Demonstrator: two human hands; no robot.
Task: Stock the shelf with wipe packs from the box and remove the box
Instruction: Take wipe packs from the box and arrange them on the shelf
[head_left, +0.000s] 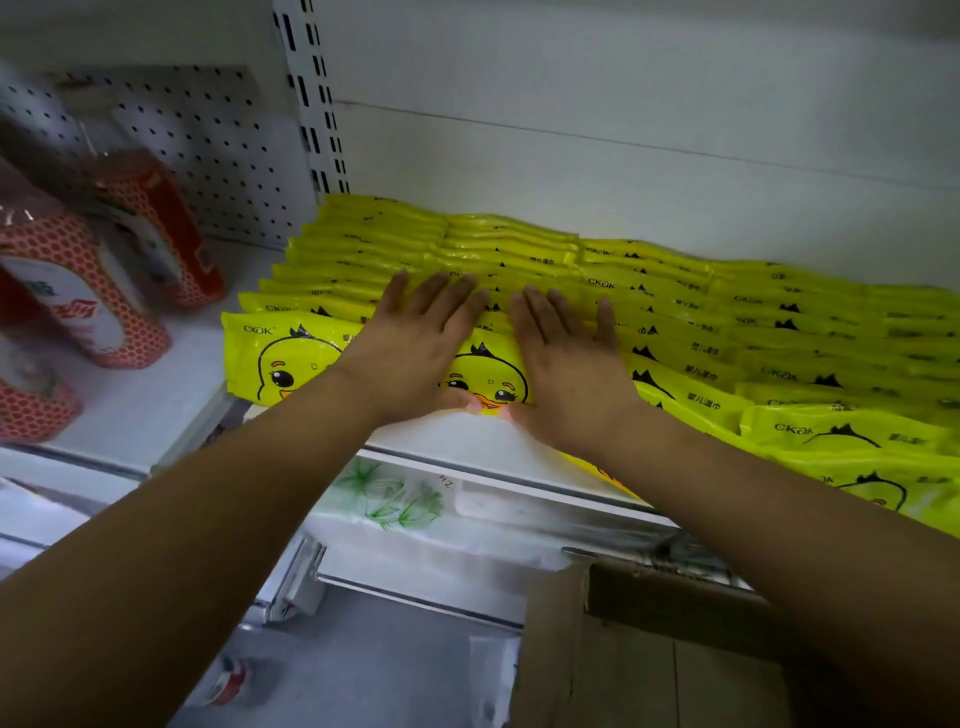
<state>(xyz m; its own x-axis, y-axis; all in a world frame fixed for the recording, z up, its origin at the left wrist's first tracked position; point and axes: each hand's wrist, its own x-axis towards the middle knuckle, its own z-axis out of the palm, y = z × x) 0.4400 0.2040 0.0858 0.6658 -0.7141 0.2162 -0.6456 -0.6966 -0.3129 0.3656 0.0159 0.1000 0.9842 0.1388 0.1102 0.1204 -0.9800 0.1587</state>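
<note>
At the far left, red honeycomb-printed packs (78, 291) stand on a neighbouring shelf in front of a white pegboard (208, 156). A slotted metal upright (311, 93) divides that bay from the shelf (467, 447) being stocked.

Yellow wipe packs (675, 312) printed with a cartoon duck fill this shelf in rows running from its near lip to the back panel (623, 104), each pack leaning on the one behind. The leftmost row's front pack (275, 358) faces outward, its near edge at the lip.

The left hand (415, 343) and the right hand (566, 358) lie side by side on the second row, both flat, fingers straight and spread, gripping nothing. The thumbs rest at the near edge of that row's front pack.

This looks like settling the row into place. It would go best with even pressure from both palms, easing the packs down and back together so none buckles or slides sideways into the next row.

The lip sits directly under the thumbs, so the front pack has little room to come nearer. Farther right, the nearest packs seem to overhang the lip and could slip off. Open space lies above the rows, up the back panel.

Below, white packs with green leaf print (395, 499) sit on a lower shelf. The cardboard box (649, 665) stands near and low at the right, under the right forearm; its contents cannot be seen.
</note>
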